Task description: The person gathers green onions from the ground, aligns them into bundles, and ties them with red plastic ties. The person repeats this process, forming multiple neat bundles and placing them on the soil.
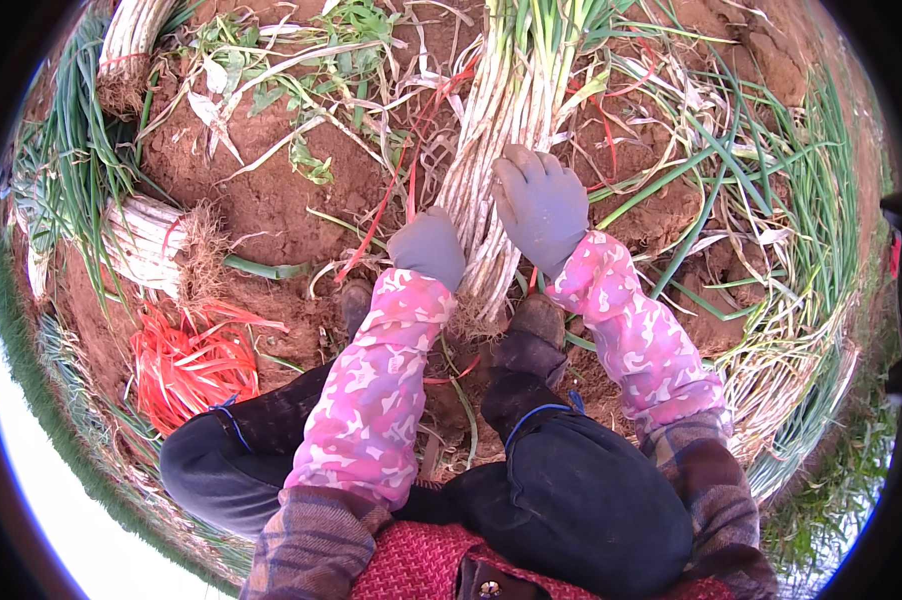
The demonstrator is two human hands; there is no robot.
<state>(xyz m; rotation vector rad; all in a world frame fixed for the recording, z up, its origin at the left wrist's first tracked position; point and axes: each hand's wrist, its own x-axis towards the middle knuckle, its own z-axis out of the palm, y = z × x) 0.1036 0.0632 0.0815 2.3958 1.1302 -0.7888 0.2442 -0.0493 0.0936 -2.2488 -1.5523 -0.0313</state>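
Observation:
A bundle of green onions (488, 157) lies on the soil before me, its roots towards my feet and its green leaves at the top of the view. My left hand (427, 246), in a grey glove, is curled at the left side of the white stalks, near the root end. On the right side of the bundle, a little higher, my gloved right hand (541, 202) rests with its fingers bent over the stalks. Red plastic strips (398, 187) run out on both sides of the bundle. What the left fingers hold is hidden.
Tied green onion bundles (147, 244) lie at the left, above a tangled heap of red plastic strips (192, 367). Many loose green onions (803, 330) are piled at the right. Leaves and weeds litter the brown soil (271, 210). My boots (537, 322) stand near the bundle's roots.

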